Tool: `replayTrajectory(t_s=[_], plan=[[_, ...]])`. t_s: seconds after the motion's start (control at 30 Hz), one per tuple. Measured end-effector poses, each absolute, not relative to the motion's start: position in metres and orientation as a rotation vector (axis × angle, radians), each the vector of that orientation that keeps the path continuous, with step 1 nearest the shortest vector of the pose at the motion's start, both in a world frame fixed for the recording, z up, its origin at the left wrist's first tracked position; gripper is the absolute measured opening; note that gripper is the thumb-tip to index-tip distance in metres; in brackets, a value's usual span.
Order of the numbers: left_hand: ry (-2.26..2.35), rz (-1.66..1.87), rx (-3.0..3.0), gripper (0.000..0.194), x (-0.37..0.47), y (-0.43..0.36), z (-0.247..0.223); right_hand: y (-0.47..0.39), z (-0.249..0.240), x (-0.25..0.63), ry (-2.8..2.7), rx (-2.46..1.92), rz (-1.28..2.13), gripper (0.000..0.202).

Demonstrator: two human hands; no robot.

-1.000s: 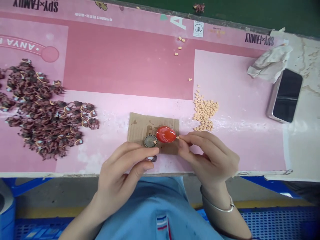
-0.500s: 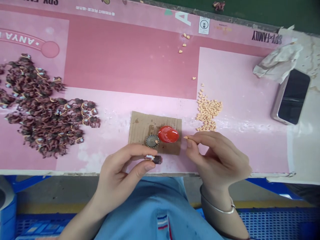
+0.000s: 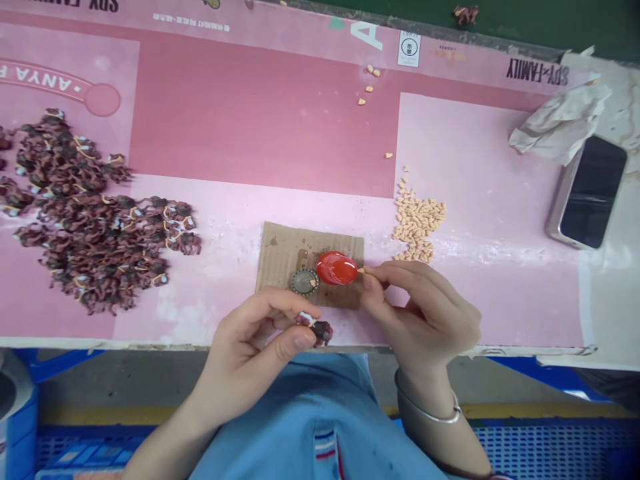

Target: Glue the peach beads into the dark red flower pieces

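Between the thumb and fingers of my left hand point(image 3: 265, 343) is a small dark brown and maroon figurine point(image 3: 321, 331) with a white patch, just over the table's front edge. My right hand point(image 3: 423, 310) pinches a tiny beige piece point(image 3: 361, 271) at its fingertips, right at the rim of a red cap point(image 3: 336, 268); whether it touches the cap I cannot tell. The cap's inside looks glossy. Beside it a crimped metal bottle cap point(image 3: 305, 282) holds a small beige bit. Both caps rest on a square of brown cardboard point(image 3: 285, 241).
Many similar dark figurines point(image 3: 100, 227) lie heaped at the left. A pile of beige pieces point(image 3: 419, 223) sits right of the cardboard, with several strays farther back. At the right are a phone point(image 3: 590, 193) and crumpled white paper point(image 3: 563, 123). Blue crates point(image 3: 545, 447) stand below the table.
My right hand has moved left, bringing the beige piece to the red cap's rim. In my left hand the figurine has turned and shifted slightly right and down.
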State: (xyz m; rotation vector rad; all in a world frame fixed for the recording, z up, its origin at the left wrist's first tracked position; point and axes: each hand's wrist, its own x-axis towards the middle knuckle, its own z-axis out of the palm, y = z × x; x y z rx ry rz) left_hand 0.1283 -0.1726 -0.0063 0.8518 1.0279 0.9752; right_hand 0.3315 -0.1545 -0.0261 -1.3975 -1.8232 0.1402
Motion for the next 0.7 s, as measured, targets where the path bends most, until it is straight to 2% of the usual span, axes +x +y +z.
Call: replayTrajectory(t_s=[0.33, 0.47, 0.7], plan=[[1.094, 0.986, 0.609, 0.013, 0.139, -0.179, 0.000, -0.154, -0.024, 0.332, -1.788, -1.367, 0.144, 0.019], [0.966, 1.032, 0.545, 0.017, 0.140, -0.178, -0.004, -0.161, -0.010, 0.331, -1.764, -1.315, 0.213, 0.019], [0.811, 0.987, 0.560, 0.007, 0.135, -0.172, -0.007, -0.170, 0.008, 0.320, -1.868, -1.165, 0.365, 0.012]])
